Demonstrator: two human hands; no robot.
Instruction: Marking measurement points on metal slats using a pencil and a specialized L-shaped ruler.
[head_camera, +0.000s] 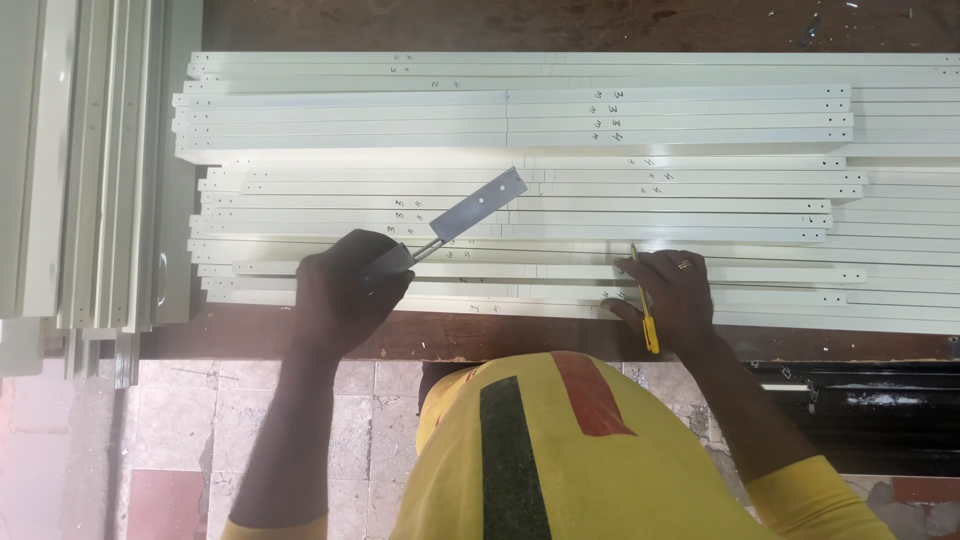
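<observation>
Closest in, a yellow shirt with a dark stripe and a red patch fills the bottom of the view. Up on the bench, the left hand is wrapped tight round the handle of a flat grey metal blade, which slants up and to the right, its long axis diagonal across the strips. The right hand lies spread and flat on the cream strips, a yellow pencil tucked under its fingers, running near-vertical, tip away from the person. The strips run left to right in stacked rows on the brown table. More cream profiles lie at left.
</observation>
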